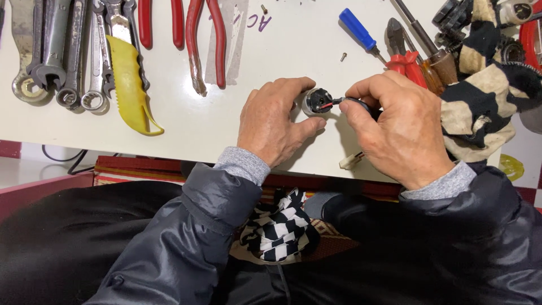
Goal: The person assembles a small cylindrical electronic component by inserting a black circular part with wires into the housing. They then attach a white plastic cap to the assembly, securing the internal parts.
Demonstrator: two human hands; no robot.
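Wrenches: where the desk [282, 51] begins at far left, we see a row of steel spanners [56, 56], with a yellow-sleeved tool [129, 79] beside them.
Pliers: red-handled pliers [206, 45] lie further in, well apart from our hands.
Left hand: our left hand [274, 121] cups a small round metal-cased switch part [316, 101], thumb and fingers closed around its barrel, holding it down on the desk.
Switch part: it sits mid-desk between both hands; we judge it light, rigid and smooth-sided, best gripped around the casing, since the red and black wires at its face look delicate.
Right hand: our right hand [395, 130] is pinched on a thin dark tool or lead touching the part's face; we cannot tell which.
Connector: a small white plug [350, 162] lies just under the right hand.
Right side: a blue-handled screwdriver [358, 31], red cutters [403, 53] and a patterned rag [485, 96].
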